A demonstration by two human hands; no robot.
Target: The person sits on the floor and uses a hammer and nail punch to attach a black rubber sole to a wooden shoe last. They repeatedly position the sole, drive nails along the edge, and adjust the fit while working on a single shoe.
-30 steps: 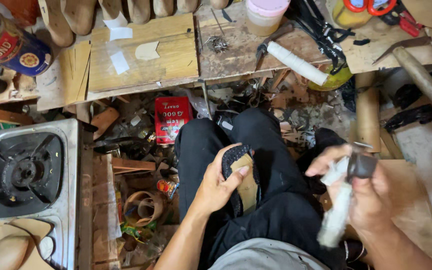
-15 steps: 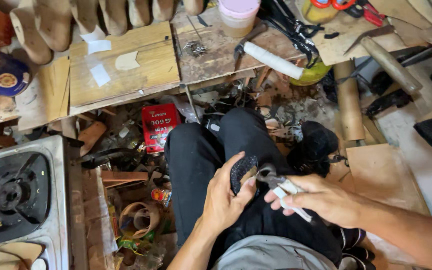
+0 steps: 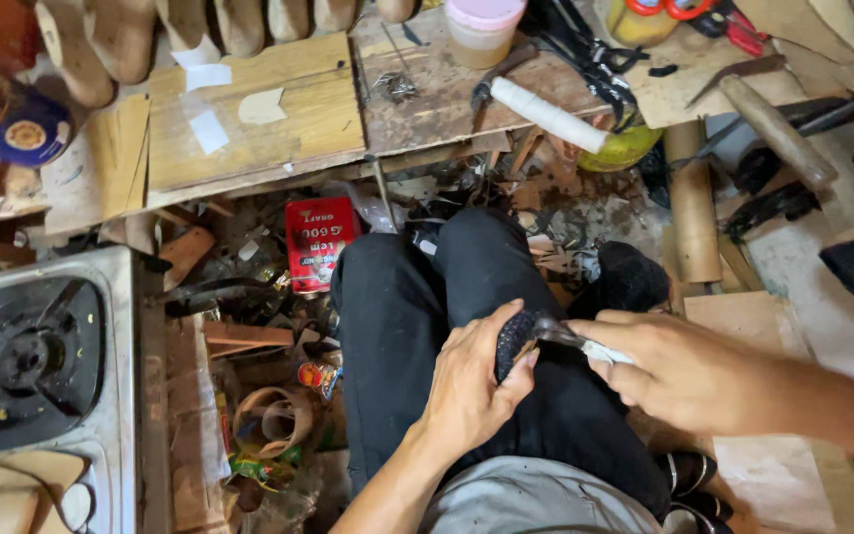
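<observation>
A cluttered workshop floor is lying below a worn wooden counter (image 3: 259,129), with a steel gas stove (image 3: 32,366) at the left. Over the person's lap, the left hand (image 3: 471,386) is curling closed around a small dark textured leather piece (image 3: 514,341). The right hand (image 3: 679,371) is gripping a white-handled metal blade (image 3: 585,343), its tip touching the leather.

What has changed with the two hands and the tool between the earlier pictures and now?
The right hand, which was raised out to the right with the white-handled tool, came down and leftward, so the tool's metal tip now meets the dark piece. The left hand kept its hold on that piece over the lap. The red tin stayed on the floor.
</observation>
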